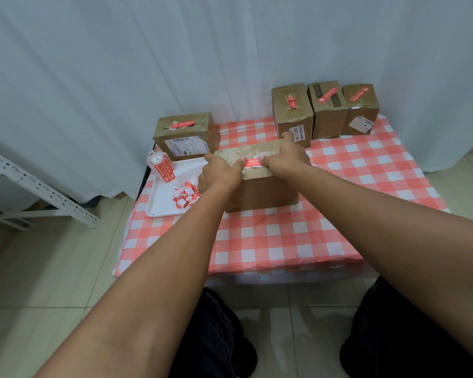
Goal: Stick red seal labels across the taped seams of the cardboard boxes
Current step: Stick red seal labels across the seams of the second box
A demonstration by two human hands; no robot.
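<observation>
A white curtain [93, 77] hangs behind a low table with a red and white checked cloth [284, 241]. Near the middle of the cloth sits a brown cardboard box [265, 192] with shiny tape along its top. A red seal label [252, 162] lies across that tape.

The left hand [219, 174] holds the left end of the box top, and its thumb presses the label's left end. The right hand [287, 156] curls over the far right edge of the box, and its thumb presses the label's right end.

The label looks thin and bendy like paper, and sticky underneath. It would crease or curl easily, so holding it by both ends and rubbing it flat looks like the best way. The box looks stiff and should not squash under the thumbs.

To the left is a white tray [161, 203] with a roll of labels [160, 166] and small curled scraps [185, 196]. One labelled box [186, 136] stands behind the tray. Three more labelled boxes [325, 113] stand at the far right.
</observation>
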